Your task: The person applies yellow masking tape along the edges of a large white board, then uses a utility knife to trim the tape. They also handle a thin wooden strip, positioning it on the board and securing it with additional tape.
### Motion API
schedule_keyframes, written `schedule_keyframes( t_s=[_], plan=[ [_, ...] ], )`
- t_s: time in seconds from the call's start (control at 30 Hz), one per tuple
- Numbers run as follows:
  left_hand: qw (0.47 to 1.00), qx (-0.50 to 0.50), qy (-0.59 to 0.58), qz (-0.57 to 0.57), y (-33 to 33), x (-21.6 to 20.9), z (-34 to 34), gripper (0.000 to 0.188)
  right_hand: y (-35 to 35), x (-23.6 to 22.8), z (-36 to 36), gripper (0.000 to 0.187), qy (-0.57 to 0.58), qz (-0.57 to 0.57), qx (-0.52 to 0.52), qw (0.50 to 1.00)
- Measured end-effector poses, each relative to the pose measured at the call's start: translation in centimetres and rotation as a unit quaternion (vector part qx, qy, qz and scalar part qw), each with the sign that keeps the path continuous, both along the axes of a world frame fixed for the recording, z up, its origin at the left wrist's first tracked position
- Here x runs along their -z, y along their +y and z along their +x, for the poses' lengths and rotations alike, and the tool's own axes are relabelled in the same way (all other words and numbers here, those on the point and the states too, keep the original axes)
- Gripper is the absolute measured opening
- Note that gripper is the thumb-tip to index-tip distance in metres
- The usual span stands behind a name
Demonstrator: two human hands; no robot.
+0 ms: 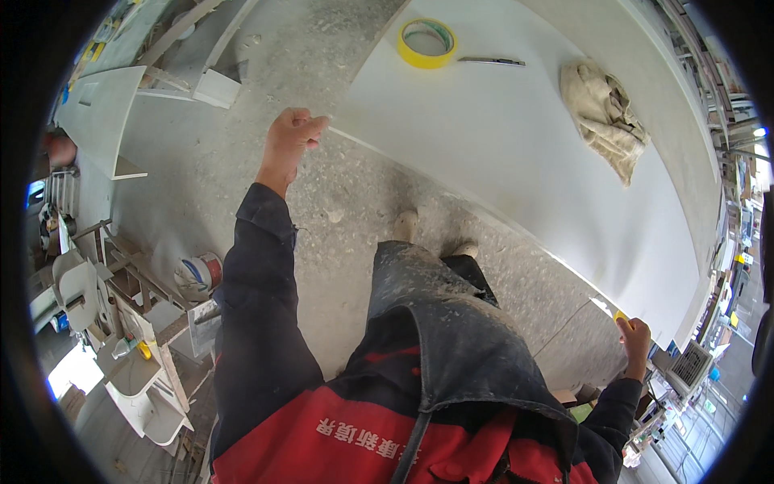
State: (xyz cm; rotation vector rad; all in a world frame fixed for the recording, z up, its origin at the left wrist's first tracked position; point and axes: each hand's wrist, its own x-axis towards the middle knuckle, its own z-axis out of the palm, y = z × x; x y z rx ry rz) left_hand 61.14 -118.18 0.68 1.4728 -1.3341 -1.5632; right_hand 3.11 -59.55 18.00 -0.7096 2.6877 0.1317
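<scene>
While the big white panel (pixel 516 153) lies flat beside me, I stretch a thin white strip (pixel 451 194) along its near edge, left hand (pixel 289 141) pinched on one end, right hand (pixel 634 335) on the other. It looks light, floppy, best held at the ends.

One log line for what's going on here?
left hand: pinching strip at panel edge | right hand: pinching strip's other end | on panel: tape roll, rag

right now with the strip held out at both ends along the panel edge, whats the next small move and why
Probably press the strip onto the white panel edge, since the left hand and right hand hold it stretched just beside it.
</scene>
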Motion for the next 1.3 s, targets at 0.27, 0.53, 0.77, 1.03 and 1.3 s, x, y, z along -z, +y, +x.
schedule_keyframes(
  t_s=[0.27, 0.53, 0.77, 1.03, 1.3],
  plan=[
    [1.0, -0.002, -0.006, 0.007, 0.1, 0.4, 0.1, 0.043, -0.3, 0.2, -0.1, 0.041, 0.007, 0.01, -0.014, 1.0],
    [1.0, -0.002, 0.001, 0.006, 0.0, 0.6, 0.0, 0.04, -0.8, 0.1, 0.1, 0.041, 0.017, 0.008, -0.004, 1.0],
    [1.0, -0.005, 0.016, 0.011, -0.1, 1.2, 0.2, 0.043, -0.9, 0.1, -0.6, 0.044, 0.022, 0.011, -0.022, 0.999],
    [1.0, 0.01, -0.011, 0.01, 0.2, 0.9, 0.1, 0.032, 0.0, 0.8, -0.9, 0.047, 0.027, -0.008, -0.038, 0.999],
    [0.999, 0.017, -0.028, 0.016, -3.0, 6.9, 5.8, 0.048, -2.9, 0.2, -0.5, 0.051, 0.031, 0.084, -0.056, 0.994]
  ],
)
